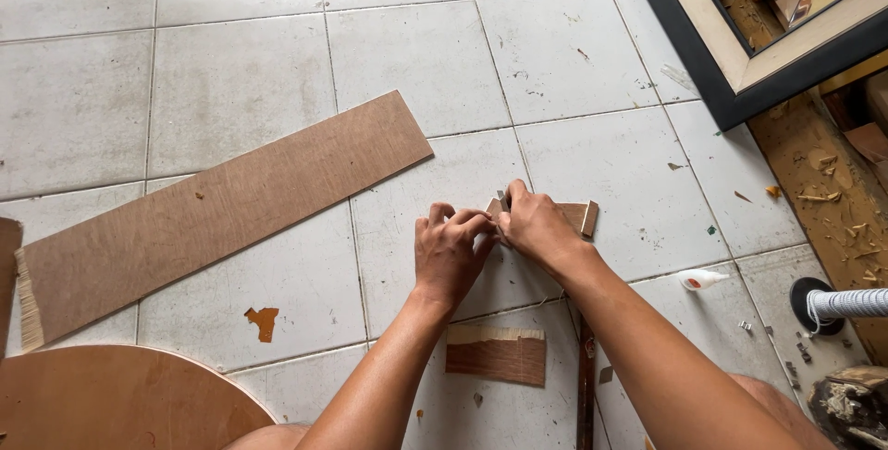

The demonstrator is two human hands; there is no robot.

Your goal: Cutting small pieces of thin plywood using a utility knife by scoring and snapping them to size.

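Note:
Both hands meet over a small brown wooden piece (581, 216) lying on the white tiled floor (555, 61). My left hand (450, 251) curls its fingertips against the piece's left end. My right hand (535, 228) lies over the piece's middle, pressing or pinching it, with only the right end and a small upright end strip showing. What sits between the fingertips is hidden.
A long plywood strip (222, 209) lies diagonally at left. A round wooden board (111, 399) is at the bottom left. A short veneer scrap (497, 354), a dark stick (585, 385), a white glue bottle (700, 278) and a black-edged picture frame (740, 80) are nearby.

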